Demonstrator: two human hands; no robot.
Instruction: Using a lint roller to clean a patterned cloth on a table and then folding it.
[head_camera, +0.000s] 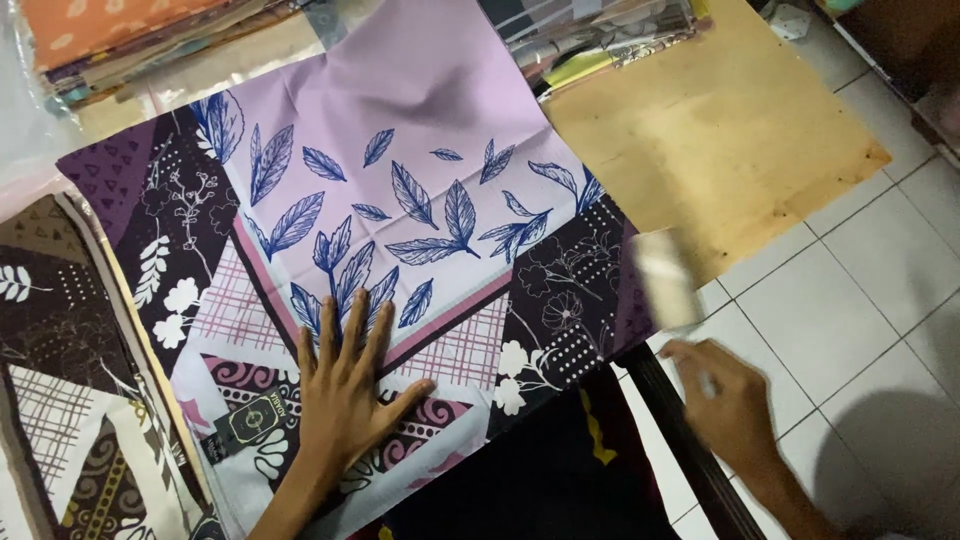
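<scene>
Left hand (345, 395) lying flat, fingers spread wide, pressing on folded lilac scarf (400, 230) with blue leaf print, gripping nothing. Right hand (730, 410) pinching blurred pale card strip (668, 278) just past scarf's right edge, over white tiled floor (860, 290). Scarf resting on plywood board (720, 130). Similar brown patterned scarf (70, 400) lying at left; stacked fabrics (130, 40) sitting beyond.

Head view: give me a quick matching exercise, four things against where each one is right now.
1 left hand
2 right hand
3 plywood board
4 fabric stack

a top left corner
b flat on the lilac leaf-print cloth
c over the white floor tiles, holding a blurred pale strip
d on the floor, upper right

Pairs: 1-b, 2-c, 3-d, 4-a
</scene>
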